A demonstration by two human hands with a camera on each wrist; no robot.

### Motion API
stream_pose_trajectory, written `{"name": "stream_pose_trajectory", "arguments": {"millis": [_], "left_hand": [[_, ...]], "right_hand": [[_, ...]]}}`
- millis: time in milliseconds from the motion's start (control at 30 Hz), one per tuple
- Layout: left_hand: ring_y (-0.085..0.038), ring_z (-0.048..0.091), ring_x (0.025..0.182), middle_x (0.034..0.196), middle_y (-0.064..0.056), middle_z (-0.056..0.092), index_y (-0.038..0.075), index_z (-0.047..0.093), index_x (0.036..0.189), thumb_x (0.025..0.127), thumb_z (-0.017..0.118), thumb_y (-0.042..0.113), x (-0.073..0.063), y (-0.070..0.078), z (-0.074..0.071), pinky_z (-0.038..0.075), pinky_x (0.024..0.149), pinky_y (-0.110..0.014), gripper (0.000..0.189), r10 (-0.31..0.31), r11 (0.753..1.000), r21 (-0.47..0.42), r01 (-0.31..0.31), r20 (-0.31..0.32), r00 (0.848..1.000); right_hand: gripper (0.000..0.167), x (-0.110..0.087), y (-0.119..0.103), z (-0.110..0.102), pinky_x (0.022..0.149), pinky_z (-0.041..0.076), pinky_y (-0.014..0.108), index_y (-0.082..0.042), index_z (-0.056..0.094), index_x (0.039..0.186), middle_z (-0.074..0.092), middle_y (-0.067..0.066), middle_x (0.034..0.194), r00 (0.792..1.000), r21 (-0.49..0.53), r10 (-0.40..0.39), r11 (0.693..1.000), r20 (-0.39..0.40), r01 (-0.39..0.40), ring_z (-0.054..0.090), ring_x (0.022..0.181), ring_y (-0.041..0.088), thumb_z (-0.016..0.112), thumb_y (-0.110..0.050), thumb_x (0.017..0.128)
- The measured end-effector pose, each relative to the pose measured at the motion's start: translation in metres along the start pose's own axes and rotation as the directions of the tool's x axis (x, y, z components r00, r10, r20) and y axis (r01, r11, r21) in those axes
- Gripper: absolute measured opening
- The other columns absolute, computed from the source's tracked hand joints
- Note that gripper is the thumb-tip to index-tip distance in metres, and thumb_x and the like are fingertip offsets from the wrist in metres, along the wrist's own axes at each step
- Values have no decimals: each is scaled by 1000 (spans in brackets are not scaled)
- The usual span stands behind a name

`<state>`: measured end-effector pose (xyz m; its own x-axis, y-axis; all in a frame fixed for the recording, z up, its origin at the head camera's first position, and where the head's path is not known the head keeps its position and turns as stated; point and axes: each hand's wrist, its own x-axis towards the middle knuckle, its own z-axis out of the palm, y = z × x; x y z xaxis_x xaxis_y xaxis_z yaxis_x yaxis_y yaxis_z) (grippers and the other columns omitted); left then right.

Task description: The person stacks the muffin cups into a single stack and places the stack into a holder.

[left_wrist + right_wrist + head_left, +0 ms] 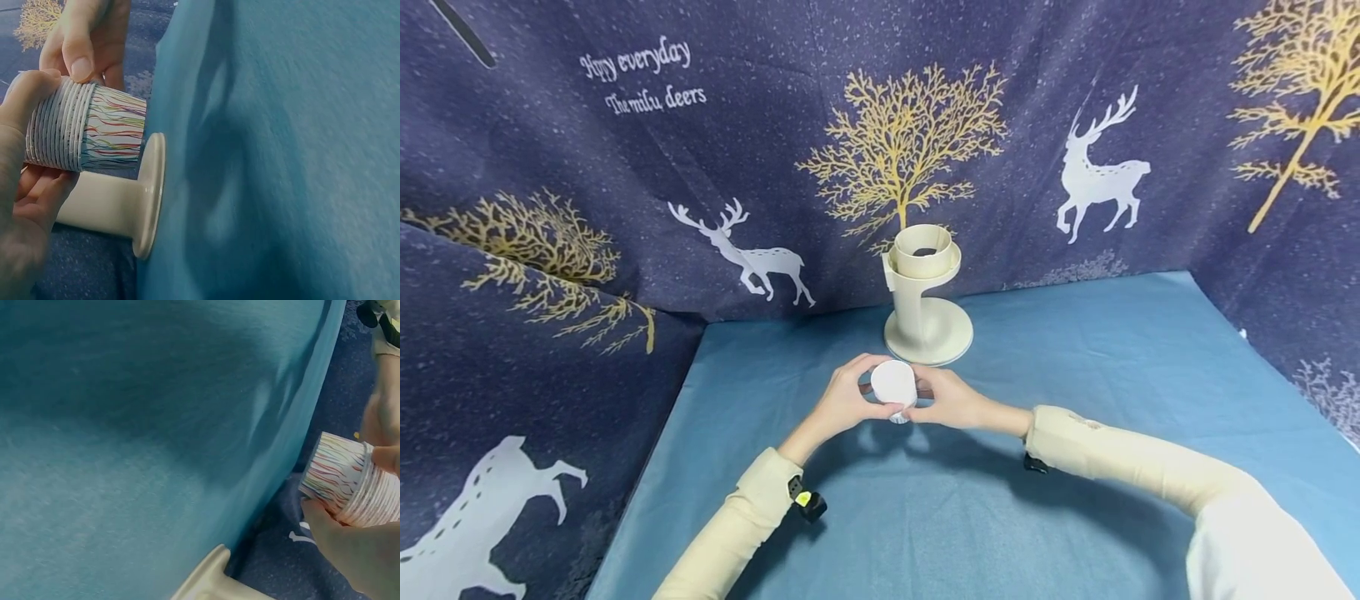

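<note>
A nested stack of paper cups [81, 125], white with wavy coloured lines, is held above the table between both hands. My left hand [842, 398] grips one side, its thumb and fingers curled round the stacked rims. From the other side my right hand [951, 398] holds the same stack with thumb and fingers. Seen from the head, the white open mouth of the stack [893, 382] faces up. Just behind the hands stands a cream cup holder [928, 325] with a round base, a post and a ring-shaped top.
A blue cloth [1075, 375] covers the table. Behind it hangs a dark blue curtain [760, 167] printed with deer and golden trees, and it also runs along the left and right sides. The holder stands near the table's back edge.
</note>
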<state>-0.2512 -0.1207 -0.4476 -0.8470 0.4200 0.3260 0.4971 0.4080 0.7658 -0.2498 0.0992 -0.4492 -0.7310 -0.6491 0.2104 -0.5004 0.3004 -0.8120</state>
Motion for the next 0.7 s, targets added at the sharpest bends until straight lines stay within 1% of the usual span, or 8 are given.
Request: {"name": "stream_pose_trajectory", "arguments": {"millis": [133,300,367,533,700], "left_hand": [[-20,61,105,113,-4,64,14,61,123,69,88,19,4,5,2,56,80,-30,60,24,1000,-2,-24,-1,1000],[-22,61,105,115,-7,63,12,61,124,69,88,18,9,12,4,56,79,-29,62,72,997,1,-72,-20,997],[-23,61,105,115,-8,63,11,61,124,69,88,17,12,14,4,56,79,-30,62,86,996,1,-86,-30,996],[-23,61,106,117,-8,63,11,61,124,68,88,17,15,17,6,56,81,-30,62,78,997,-14,-79,-30,996],[-22,61,106,117,-8,63,11,61,124,68,88,17,17,17,9,56,80,-29,63,75,997,-14,-76,-35,997]], "right_hand": [[61,-5,1,-2,91,53,32,-3,44,140,57,14,131,999,-28,-16,999,-33,15,63,114,27,71,-13,86],[58,-9,-1,-6,93,52,35,-2,46,137,57,16,132,994,-45,-51,998,-96,47,61,118,30,71,-11,86],[58,-10,-1,-8,94,51,34,-3,47,137,57,15,132,992,-50,-50,998,-120,44,59,120,29,71,-10,85],[58,-12,-2,-9,95,51,32,-4,48,137,56,15,132,989,-54,-37,998,-145,30,58,122,29,72,-10,85],[58,-13,-1,-11,95,51,33,-4,49,136,57,14,131,988,-61,-37,998,-148,28,58,121,29,73,-10,84]]}}
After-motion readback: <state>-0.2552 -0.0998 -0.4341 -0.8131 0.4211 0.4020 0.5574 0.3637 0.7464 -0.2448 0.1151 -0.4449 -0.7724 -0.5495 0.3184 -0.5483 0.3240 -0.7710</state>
